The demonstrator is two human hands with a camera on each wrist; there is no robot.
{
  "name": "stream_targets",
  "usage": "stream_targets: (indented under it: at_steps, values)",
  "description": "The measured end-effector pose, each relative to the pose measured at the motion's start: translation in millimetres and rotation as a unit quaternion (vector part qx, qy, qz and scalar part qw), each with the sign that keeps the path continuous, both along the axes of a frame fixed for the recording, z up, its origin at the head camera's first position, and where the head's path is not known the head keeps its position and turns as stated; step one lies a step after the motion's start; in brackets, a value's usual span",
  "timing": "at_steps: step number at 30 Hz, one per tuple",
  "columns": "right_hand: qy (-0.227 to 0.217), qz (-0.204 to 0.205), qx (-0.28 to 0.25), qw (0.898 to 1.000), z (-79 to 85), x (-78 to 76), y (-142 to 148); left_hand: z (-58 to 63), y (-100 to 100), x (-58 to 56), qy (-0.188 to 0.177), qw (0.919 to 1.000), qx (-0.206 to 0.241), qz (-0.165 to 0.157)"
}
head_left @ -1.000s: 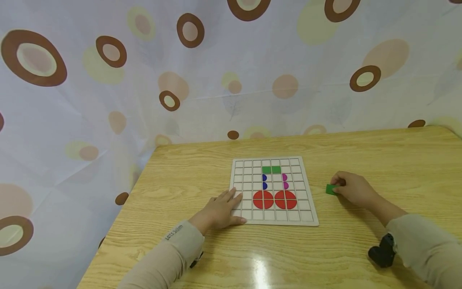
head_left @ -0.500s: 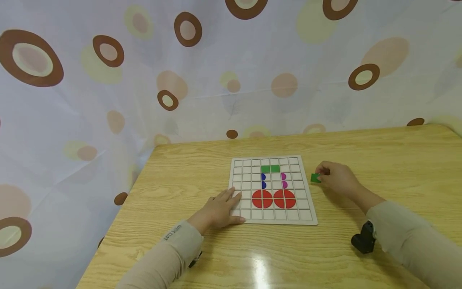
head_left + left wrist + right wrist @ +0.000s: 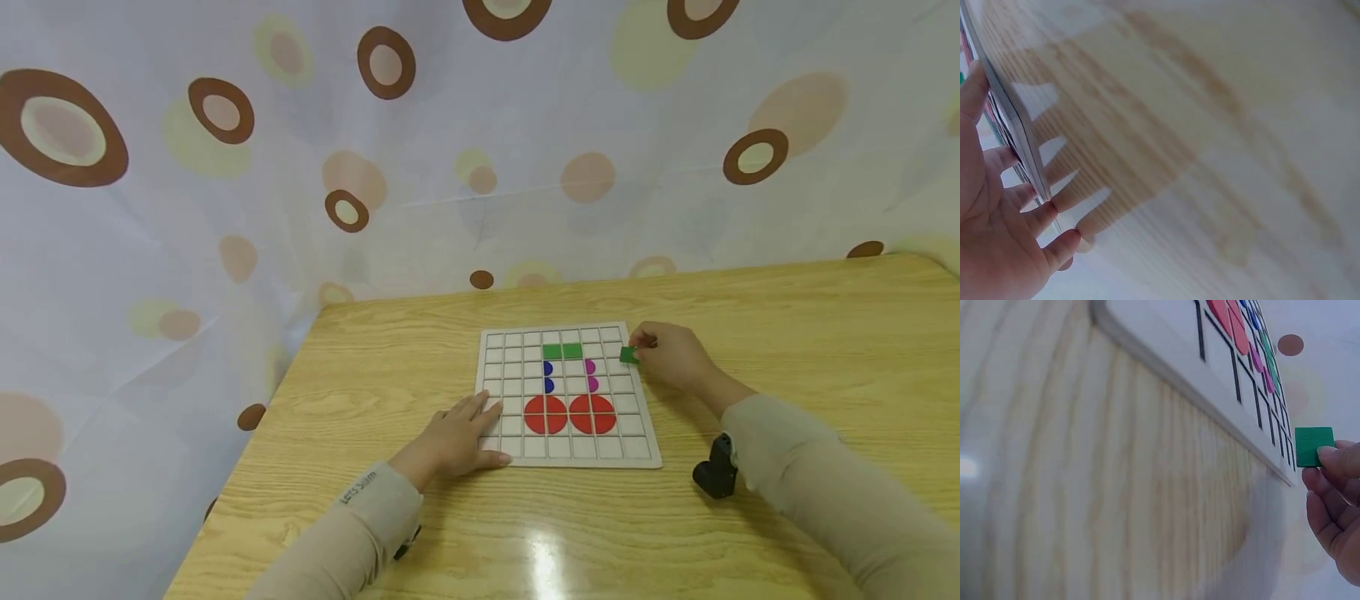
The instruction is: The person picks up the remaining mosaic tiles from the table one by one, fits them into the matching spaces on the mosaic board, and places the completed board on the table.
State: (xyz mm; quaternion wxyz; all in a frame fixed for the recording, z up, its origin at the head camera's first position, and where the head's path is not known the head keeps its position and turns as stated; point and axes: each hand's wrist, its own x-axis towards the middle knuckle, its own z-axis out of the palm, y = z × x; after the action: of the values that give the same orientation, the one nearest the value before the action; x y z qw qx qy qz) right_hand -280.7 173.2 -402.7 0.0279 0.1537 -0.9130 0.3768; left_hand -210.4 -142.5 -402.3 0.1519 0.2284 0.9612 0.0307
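A white grid board [image 3: 528,448] lies flat on the table. My left hand [image 3: 453,437] rests at its left edge, fingers spread and touching the board; the left wrist view shows the same hand [image 3: 1004,219] along the rim. Between thumb and fingers my right hand [image 3: 670,354] pinches a green square tile [image 3: 1314,447] by the board's upper right edge. On the board sit two green tiles [image 3: 562,351], two blue half-circle pieces [image 3: 548,377], two magenta half-circle pieces [image 3: 592,376], and red quarter pieces forming a left circle [image 3: 545,414] and a right circle [image 3: 592,414].
The wooden table [image 3: 375,358] stretches to both sides of the board. Behind it hangs a pale curtain [image 3: 435,183] with brown and beige circles. A black wrist device [image 3: 716,468] hangs under the right sleeve.
My right hand has moved leftward and away from me with the green square tile, from the table right of the board to the board's right edge. The left hand has stayed put.
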Motion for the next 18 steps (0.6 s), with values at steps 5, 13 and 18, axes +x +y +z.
stream_targets:
  at_steps: [5, 13, 18]
  values:
    - [-0.004, 0.003, -0.003, 1.000, -0.6, -7.4, -11, -1.1, 0, -0.3, 0.001, 1.0000, 0.000, 0.001]
    - [-0.020, 0.009, 0.007, 1.000, 1.8, -13.6, -21, 0.7, 0, 0.5, -0.006, 1.0000, -0.004, 0.003]
    - [-0.029, 0.015, 0.007, 0.999, 3.1, -17.3, -25, 0.1, 0, -0.7, -0.007, 0.9999, -0.007, 0.005]
